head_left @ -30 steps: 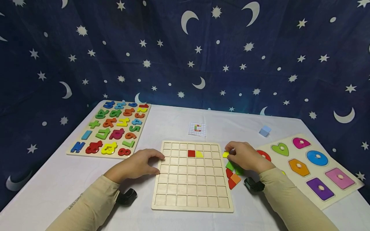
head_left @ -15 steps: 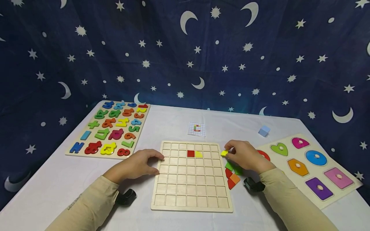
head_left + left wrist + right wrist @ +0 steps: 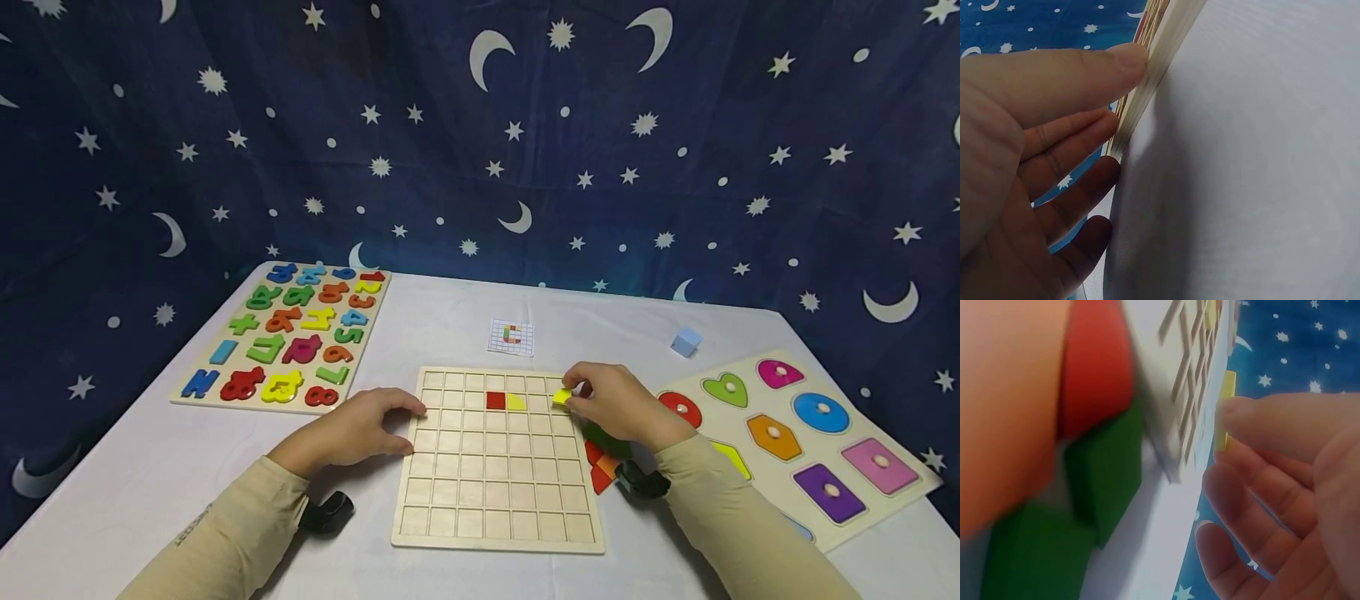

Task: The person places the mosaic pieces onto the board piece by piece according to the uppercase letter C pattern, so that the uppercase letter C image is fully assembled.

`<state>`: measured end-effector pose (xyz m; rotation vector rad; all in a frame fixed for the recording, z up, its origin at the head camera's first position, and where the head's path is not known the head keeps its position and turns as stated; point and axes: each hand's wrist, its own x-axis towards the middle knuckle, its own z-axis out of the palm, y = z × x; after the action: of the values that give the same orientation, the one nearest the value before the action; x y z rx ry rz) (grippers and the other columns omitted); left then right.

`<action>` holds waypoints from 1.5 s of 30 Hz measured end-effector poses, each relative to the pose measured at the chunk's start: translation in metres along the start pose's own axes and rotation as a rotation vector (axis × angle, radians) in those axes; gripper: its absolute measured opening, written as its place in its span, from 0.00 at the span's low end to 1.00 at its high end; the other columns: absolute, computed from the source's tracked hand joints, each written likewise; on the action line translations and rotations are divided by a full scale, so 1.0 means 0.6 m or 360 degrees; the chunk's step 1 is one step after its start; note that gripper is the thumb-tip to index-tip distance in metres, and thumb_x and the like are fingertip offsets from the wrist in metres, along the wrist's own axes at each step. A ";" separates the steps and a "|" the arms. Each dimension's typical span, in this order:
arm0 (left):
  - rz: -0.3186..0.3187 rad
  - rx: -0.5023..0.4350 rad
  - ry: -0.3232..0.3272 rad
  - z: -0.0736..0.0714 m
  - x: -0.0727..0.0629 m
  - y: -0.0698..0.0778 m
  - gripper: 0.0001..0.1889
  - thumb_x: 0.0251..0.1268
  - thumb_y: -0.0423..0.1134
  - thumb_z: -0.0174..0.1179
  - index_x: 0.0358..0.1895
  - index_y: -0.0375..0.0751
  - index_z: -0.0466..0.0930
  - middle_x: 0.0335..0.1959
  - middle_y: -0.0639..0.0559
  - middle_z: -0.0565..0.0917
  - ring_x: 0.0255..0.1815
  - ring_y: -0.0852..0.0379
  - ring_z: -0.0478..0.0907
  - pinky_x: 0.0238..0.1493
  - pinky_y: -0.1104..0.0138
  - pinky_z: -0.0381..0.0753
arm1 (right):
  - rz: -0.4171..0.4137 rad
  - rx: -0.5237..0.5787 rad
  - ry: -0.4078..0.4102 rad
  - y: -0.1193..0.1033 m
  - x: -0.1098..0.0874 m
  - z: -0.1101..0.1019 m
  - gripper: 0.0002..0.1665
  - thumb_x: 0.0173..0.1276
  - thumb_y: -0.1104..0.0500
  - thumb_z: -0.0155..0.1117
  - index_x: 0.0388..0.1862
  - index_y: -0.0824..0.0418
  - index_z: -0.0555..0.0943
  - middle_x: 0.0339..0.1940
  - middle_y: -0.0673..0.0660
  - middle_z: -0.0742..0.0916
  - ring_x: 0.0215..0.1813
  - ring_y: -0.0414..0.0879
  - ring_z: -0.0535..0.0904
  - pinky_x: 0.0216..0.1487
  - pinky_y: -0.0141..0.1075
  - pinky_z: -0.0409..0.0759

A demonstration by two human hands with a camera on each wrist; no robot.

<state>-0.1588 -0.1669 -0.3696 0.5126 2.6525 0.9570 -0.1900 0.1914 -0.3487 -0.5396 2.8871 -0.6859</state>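
A square wooden grid board lies on the table in the head view. Its second row from the top holds a red square tile and a yellow tile side by side. Against the board's left edge rest the thumb and fingertips of my left hand, relaxed; the left wrist view shows the thumb touching the wooden side. My right hand pinches another yellow tile between thumb and fingers, over the board's upper right corner. Red tiles, an orange tile and green tiles lie beneath that wrist, partly hidden.
A small printed pattern card lies behind the board. The number puzzle stands to the left, the knobbed shape puzzle to the right. A light blue cube sits at the back right.
My right hand has lifted the yellow tile from beside the board and carried it left over the board's right edge. My left hand stays at the left edge.
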 end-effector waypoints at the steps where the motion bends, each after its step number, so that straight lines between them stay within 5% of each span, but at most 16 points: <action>1: -0.0006 -0.0003 -0.0001 0.000 0.000 0.000 0.23 0.54 0.35 0.76 0.55 0.46 0.82 0.61 0.48 0.79 0.67 0.44 0.69 0.70 0.47 0.65 | -0.0004 0.0001 -0.0002 -0.003 0.001 0.001 0.13 0.67 0.62 0.68 0.50 0.62 0.82 0.37 0.52 0.84 0.39 0.47 0.78 0.39 0.36 0.82; 45: -0.0027 -0.0047 -0.0018 0.000 0.002 -0.001 0.23 0.54 0.35 0.76 0.55 0.46 0.83 0.60 0.49 0.79 0.67 0.44 0.69 0.70 0.47 0.64 | -0.0323 -0.0044 -0.0143 -0.132 0.083 0.051 0.12 0.68 0.62 0.67 0.50 0.59 0.83 0.44 0.51 0.87 0.43 0.44 0.82 0.47 0.39 0.80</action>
<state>-0.1598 -0.1670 -0.3698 0.4868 2.6247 0.9840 -0.2055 0.0947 -0.3417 -0.8535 2.7869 -0.6306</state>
